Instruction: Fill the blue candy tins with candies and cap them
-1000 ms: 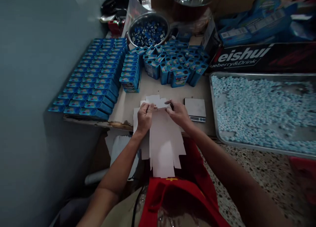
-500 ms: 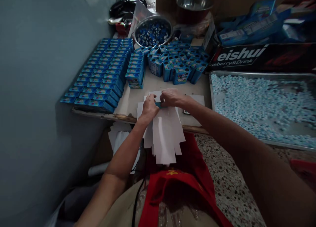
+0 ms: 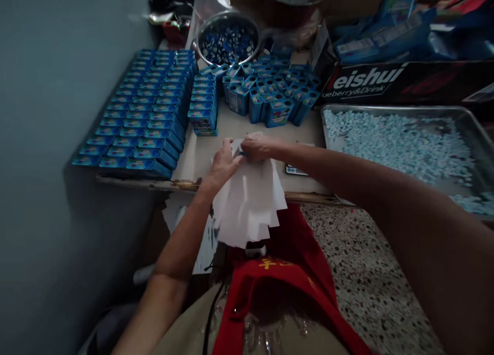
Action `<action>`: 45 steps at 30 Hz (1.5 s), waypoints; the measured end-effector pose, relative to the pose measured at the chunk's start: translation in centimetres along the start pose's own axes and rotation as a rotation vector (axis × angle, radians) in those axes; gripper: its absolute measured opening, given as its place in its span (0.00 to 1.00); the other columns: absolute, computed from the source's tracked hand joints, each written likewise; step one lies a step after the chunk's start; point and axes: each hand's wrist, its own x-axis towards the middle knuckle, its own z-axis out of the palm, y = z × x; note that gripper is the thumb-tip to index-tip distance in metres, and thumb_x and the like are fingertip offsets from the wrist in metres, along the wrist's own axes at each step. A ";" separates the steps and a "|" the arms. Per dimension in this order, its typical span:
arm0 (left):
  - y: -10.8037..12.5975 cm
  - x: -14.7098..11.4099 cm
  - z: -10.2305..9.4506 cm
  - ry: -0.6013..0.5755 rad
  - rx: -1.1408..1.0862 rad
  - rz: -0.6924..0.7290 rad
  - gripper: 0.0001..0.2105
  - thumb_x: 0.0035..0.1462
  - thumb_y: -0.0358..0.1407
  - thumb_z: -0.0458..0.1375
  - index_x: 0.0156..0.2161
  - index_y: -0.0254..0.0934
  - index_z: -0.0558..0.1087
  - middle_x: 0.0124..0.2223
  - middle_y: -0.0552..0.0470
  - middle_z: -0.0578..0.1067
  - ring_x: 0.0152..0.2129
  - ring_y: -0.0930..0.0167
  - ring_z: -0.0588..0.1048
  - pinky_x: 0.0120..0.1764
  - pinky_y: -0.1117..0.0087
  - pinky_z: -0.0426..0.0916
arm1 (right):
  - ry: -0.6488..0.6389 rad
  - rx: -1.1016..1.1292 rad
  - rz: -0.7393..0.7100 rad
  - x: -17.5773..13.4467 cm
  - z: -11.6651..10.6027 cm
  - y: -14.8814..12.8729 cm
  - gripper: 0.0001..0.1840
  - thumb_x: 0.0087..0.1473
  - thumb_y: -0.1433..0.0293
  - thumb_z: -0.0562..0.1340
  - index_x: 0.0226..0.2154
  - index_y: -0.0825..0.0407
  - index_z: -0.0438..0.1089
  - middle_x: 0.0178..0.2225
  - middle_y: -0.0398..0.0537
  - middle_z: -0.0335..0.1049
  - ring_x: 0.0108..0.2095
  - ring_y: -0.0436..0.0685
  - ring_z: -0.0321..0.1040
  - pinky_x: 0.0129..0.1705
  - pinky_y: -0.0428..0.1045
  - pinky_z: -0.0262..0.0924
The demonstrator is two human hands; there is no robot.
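A loose, fanned stack of white card sheets [image 3: 247, 206] lies at the table's front edge, its lower ends hanging over it. My left hand [image 3: 224, 164] grips the upper left of the top sheet, thumb toward the right. My right hand [image 3: 257, 147] is closed at the sheet's upper end, fingers curled down and partly hidden. Between the two hands the sheet's end is bent up, and a small dark blue patch shows there. Just beyond the hands stand blue candy boxes [image 3: 280, 113], several of them upright with round holes on top.
Rows of blue boxes [image 3: 135, 123] fill the table's left side by the wall. A metal bowl [image 3: 197, 42] holds blue-wrapped candies. At right lies a metal tray [image 3: 469, 119] of pale blue pieces, before a black carton [image 3: 370, 82]. A phone-like object [image 3: 296, 170] sits beside my right forearm.
The view has shifted slightly right. The white sheets now fan differently and hang less far down. The blue strip between my hands shows less, and my right fingers are curled more tightly.
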 end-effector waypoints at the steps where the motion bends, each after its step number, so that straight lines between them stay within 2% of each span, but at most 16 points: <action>1: 0.7 -0.7 -1.4 -0.003 0.073 0.101 0.21 0.54 0.29 0.69 0.52 0.35 0.73 0.52 0.39 0.76 0.56 0.52 0.73 0.60 0.52 0.66 | -0.062 -0.047 0.030 -0.3 -0.7 0.6 0.02 0.47 0.78 0.67 0.26 0.63 0.77 0.35 0.57 0.81 0.47 0.59 0.78 0.42 0.43 0.63; 3: 1.9 -3.2 -3.4 -0.006 0.215 0.310 0.14 0.57 0.37 0.71 0.47 0.37 0.76 0.54 0.41 0.76 0.59 0.52 0.70 0.63 0.52 0.63 | -0.194 -0.111 0.122 -1.3 -1.7 2.1 0.03 0.48 0.78 0.67 0.25 0.62 0.78 0.30 0.59 0.80 0.42 0.61 0.80 0.40 0.45 0.67; 5: 2.7 -6.8 -3.9 -0.081 0.321 0.409 0.15 0.59 0.45 0.70 0.46 0.39 0.77 0.50 0.43 0.77 0.54 0.53 0.73 0.59 0.54 0.65 | -0.305 -0.108 0.212 -2.6 -2.1 3.5 0.07 0.50 0.75 0.68 0.23 0.60 0.78 0.23 0.56 0.77 0.33 0.61 0.79 0.35 0.47 0.70; 7: 2.8 -10.3 -2.8 -0.152 0.437 0.414 0.16 0.61 0.47 0.68 0.48 0.40 0.77 0.46 0.43 0.79 0.48 0.55 0.75 0.53 0.56 0.67 | -0.371 -0.073 0.262 -4.0 -1.9 4.4 0.11 0.55 0.72 0.66 0.24 0.60 0.79 0.18 0.53 0.74 0.26 0.59 0.77 0.32 0.48 0.71; 10: 2.1 -13.0 0.1 -0.047 0.586 0.314 0.08 0.70 0.40 0.57 0.46 0.40 0.77 0.43 0.41 0.79 0.43 0.55 0.75 0.46 0.57 0.67 | -0.383 0.053 0.328 -5.6 -1.1 4.9 0.12 0.57 0.72 0.65 0.25 0.59 0.79 0.17 0.50 0.73 0.22 0.57 0.74 0.30 0.49 0.71; 14: 0.5 -11.2 2.1 0.083 0.578 0.205 0.15 0.74 0.40 0.48 0.42 0.39 0.76 0.43 0.38 0.78 0.44 0.53 0.75 0.47 0.55 0.65 | -0.370 0.191 0.373 -6.1 -0.5 5.5 0.15 0.61 0.73 0.61 0.24 0.58 0.75 0.18 0.48 0.71 0.20 0.54 0.70 0.30 0.48 0.69; 19: -0.7 -5.5 0.9 0.015 0.425 0.141 0.10 0.70 0.39 0.55 0.36 0.41 0.73 0.36 0.44 0.76 0.40 0.56 0.75 0.45 0.59 0.63 | -0.316 0.156 0.328 -7.1 -1.5 6.5 0.19 0.67 0.62 0.63 0.29 0.59 0.76 0.25 0.54 0.75 0.32 0.57 0.76 0.38 0.48 0.67; 20: -1.0 -4.3 0.6 -0.032 0.393 0.121 0.10 0.69 0.40 0.57 0.34 0.41 0.72 0.32 0.46 0.74 0.37 0.58 0.74 0.43 0.61 0.62 | -0.232 0.131 0.321 -7.7 -1.7 6.4 0.20 0.68 0.59 0.62 0.33 0.59 0.77 0.29 0.55 0.77 0.37 0.59 0.77 0.41 0.50 0.67; 22: -1.6 -1.9 0.3 -0.154 0.324 0.091 0.14 0.67 0.41 0.59 0.29 0.42 0.69 0.27 0.51 0.69 0.30 0.62 0.70 0.38 0.64 0.59 | 0.065 0.064 0.267 -9.5 -1.7 5.8 0.22 0.72 0.56 0.56 0.45 0.58 0.76 0.40 0.59 0.77 0.47 0.62 0.74 0.49 0.54 0.65; 24: -2.2 -0.1 0.3 -0.269 0.251 0.084 0.17 0.64 0.42 0.61 0.25 0.42 0.67 0.24 0.53 0.66 0.26 0.65 0.66 0.35 0.65 0.57 | 0.355 -0.018 0.094 -11.4 -0.6 4.7 0.21 0.73 0.58 0.54 0.53 0.55 0.73 0.50 0.61 0.74 0.54 0.65 0.70 0.56 0.58 0.62; 25: -2.5 0.4 0.4 -0.306 0.220 0.087 0.17 0.63 0.42 0.62 0.24 0.42 0.66 0.24 0.53 0.65 0.25 0.66 0.64 0.34 0.65 0.57 | 0.432 -0.064 -0.027 -12.2 0.3 4.1 0.20 0.73 0.59 0.55 0.55 0.54 0.72 0.54 0.61 0.72 0.56 0.66 0.67 0.58 0.59 0.61; 28: -3.1 0.2 0.8 -0.302 0.157 0.092 0.13 0.62 0.41 0.62 0.27 0.42 0.69 0.27 0.52 0.70 0.27 0.66 0.66 0.36 0.66 0.60 | 0.328 -0.190 -0.257 -13.1 4.1 2.7 0.19 0.71 0.64 0.56 0.58 0.54 0.70 0.56 0.63 0.70 0.57 0.70 0.63 0.60 0.62 0.59; 30: -3.2 -1.2 0.9 -0.214 0.183 0.144 0.08 0.64 0.40 0.61 0.33 0.41 0.71 0.34 0.48 0.75 0.33 0.63 0.70 0.42 0.64 0.65 | 0.256 -0.241 -0.250 -12.8 6.5 2.4 0.20 0.72 0.67 0.52 0.59 0.56 0.70 0.55 0.65 0.71 0.56 0.70 0.62 0.59 0.63 0.58; 33: -3.4 -4.2 0.9 -0.126 0.317 0.311 0.09 0.66 0.43 0.61 0.42 0.40 0.72 0.48 0.41 0.76 0.49 0.55 0.71 0.56 0.55 0.65 | 0.277 -0.250 -0.225 -11.9 8.5 2.7 0.22 0.73 0.68 0.47 0.59 0.56 0.69 0.55 0.65 0.70 0.55 0.70 0.61 0.59 0.62 0.56; 37: -4.0 -6.6 1.2 -0.138 0.465 0.387 0.15 0.66 0.48 0.61 0.48 0.39 0.71 0.54 0.37 0.74 0.55 0.50 0.70 0.62 0.49 0.61 | 0.305 -0.293 -0.234 -11.2 8.8 2.8 0.21 0.73 0.67 0.46 0.55 0.55 0.71 0.53 0.64 0.70 0.53 0.70 0.61 0.56 0.61 0.54; 45: -3.5 -7.3 1.5 -0.134 0.742 0.280 0.13 0.70 0.46 0.55 0.43 0.39 0.74 0.45 0.37 0.77 0.46 0.51 0.73 0.46 0.54 0.64 | 0.082 -0.326 -0.206 -10.5 7.5 1.6 0.16 0.74 0.65 0.50 0.49 0.53 0.71 0.48 0.60 0.75 0.47 0.65 0.69 0.41 0.53 0.57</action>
